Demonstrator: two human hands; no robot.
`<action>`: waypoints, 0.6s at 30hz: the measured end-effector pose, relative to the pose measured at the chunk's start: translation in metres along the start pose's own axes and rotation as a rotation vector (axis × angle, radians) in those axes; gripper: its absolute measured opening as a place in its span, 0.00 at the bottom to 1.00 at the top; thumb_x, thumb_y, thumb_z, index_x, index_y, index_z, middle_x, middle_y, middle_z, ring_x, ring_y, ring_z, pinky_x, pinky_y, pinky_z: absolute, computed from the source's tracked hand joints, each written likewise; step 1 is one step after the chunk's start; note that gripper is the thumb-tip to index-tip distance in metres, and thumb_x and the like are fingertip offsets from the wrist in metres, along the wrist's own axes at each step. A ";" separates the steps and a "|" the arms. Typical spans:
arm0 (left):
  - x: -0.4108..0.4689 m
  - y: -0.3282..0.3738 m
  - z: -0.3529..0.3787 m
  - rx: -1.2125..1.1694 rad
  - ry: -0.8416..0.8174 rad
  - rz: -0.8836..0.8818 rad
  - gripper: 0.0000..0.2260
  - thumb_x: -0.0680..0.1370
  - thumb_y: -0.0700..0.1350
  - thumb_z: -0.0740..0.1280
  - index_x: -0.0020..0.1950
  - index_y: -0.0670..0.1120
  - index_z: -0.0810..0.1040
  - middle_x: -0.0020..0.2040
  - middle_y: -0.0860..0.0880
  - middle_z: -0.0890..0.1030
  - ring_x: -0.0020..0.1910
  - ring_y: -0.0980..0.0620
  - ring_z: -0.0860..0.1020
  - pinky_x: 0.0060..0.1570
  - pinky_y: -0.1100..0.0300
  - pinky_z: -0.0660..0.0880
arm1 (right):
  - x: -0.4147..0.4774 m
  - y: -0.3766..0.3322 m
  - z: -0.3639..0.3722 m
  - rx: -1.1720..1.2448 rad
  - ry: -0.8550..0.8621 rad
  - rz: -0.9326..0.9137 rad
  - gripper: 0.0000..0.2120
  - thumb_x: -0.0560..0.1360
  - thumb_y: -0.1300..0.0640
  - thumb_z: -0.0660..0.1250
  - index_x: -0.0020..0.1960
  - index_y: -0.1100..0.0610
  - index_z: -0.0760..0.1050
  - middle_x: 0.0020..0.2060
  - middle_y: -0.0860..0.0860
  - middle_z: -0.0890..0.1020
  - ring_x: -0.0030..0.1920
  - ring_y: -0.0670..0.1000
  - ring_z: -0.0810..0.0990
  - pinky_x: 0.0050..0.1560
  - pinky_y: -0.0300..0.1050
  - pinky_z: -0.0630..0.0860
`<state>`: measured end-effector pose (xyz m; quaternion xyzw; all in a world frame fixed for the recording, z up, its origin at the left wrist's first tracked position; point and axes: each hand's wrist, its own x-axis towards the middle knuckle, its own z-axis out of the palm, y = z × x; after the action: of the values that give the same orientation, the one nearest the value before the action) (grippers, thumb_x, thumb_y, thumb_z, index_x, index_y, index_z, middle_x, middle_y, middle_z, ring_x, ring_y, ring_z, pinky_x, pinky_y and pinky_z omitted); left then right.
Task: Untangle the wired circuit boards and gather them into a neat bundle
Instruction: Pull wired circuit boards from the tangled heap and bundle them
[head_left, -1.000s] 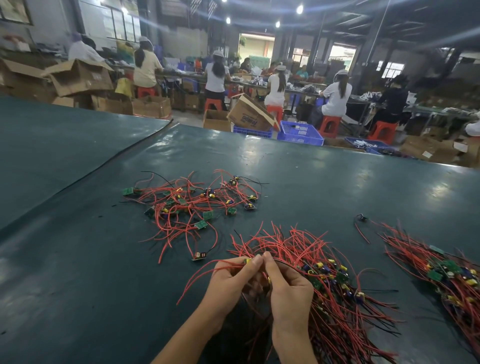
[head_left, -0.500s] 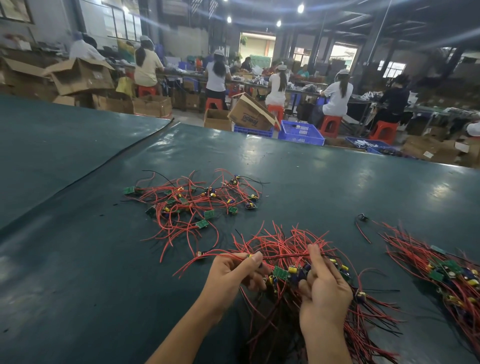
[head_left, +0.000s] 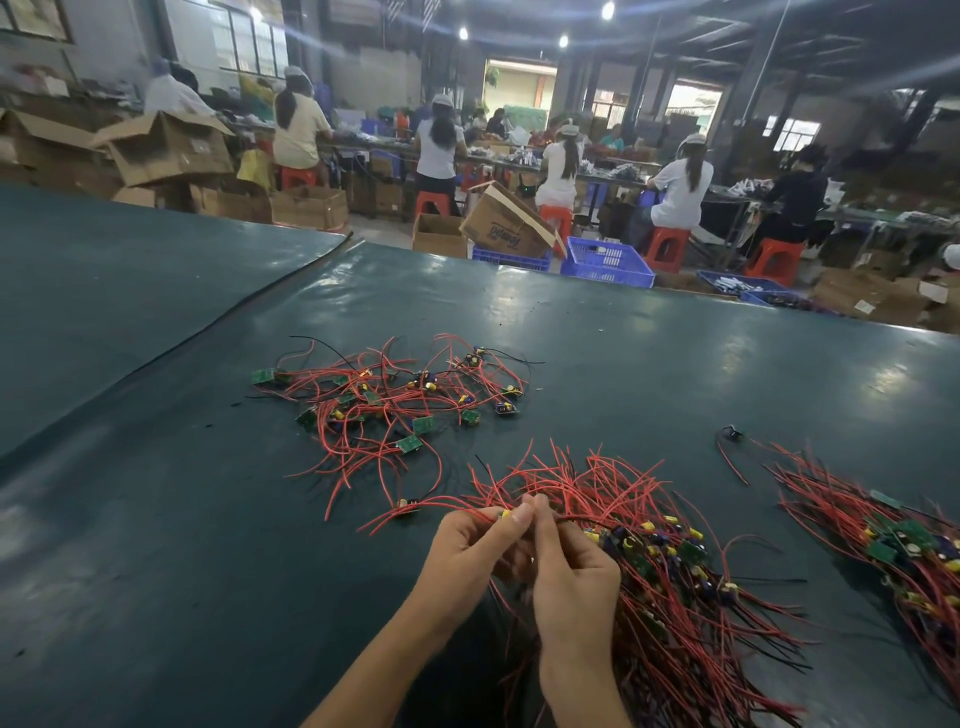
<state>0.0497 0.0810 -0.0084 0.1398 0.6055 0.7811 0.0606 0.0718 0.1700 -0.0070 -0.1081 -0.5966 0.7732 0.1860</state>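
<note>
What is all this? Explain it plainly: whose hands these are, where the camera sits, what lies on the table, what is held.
No machine here: a person works with two bare hands. The camera sits on that person's head and looks forward and down. On the dark table lie three heaps of small green boards with red wires: a loose tangle beyond, a near pile at the hands, and a right pile. The left hand pinches one board; the right hand grips wires of the near pile.
</note>
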 end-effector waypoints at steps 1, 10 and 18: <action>0.000 0.000 0.000 0.015 -0.009 -0.005 0.14 0.76 0.50 0.67 0.33 0.46 0.82 0.29 0.47 0.80 0.27 0.53 0.78 0.32 0.65 0.74 | 0.001 0.000 -0.001 0.004 0.019 0.001 0.09 0.72 0.48 0.68 0.38 0.47 0.87 0.37 0.51 0.87 0.41 0.48 0.86 0.40 0.36 0.80; 0.004 0.005 -0.007 0.044 0.041 0.023 0.18 0.72 0.48 0.66 0.22 0.46 0.76 0.28 0.46 0.79 0.22 0.53 0.73 0.30 0.64 0.71 | 0.016 -0.018 -0.028 0.196 0.275 0.039 0.12 0.78 0.52 0.67 0.43 0.57 0.86 0.21 0.43 0.60 0.21 0.41 0.56 0.20 0.34 0.55; 0.006 0.002 -0.015 -0.183 0.021 -0.046 0.19 0.71 0.53 0.67 0.30 0.39 0.74 0.26 0.44 0.74 0.23 0.51 0.71 0.28 0.64 0.71 | 0.000 -0.010 -0.010 0.047 0.089 -0.037 0.19 0.69 0.41 0.68 0.35 0.58 0.78 0.22 0.45 0.69 0.26 0.44 0.66 0.28 0.36 0.66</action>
<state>0.0399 0.0684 -0.0089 0.1115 0.5353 0.8330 0.0848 0.0774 0.1807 0.0000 -0.1268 -0.5714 0.7778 0.2289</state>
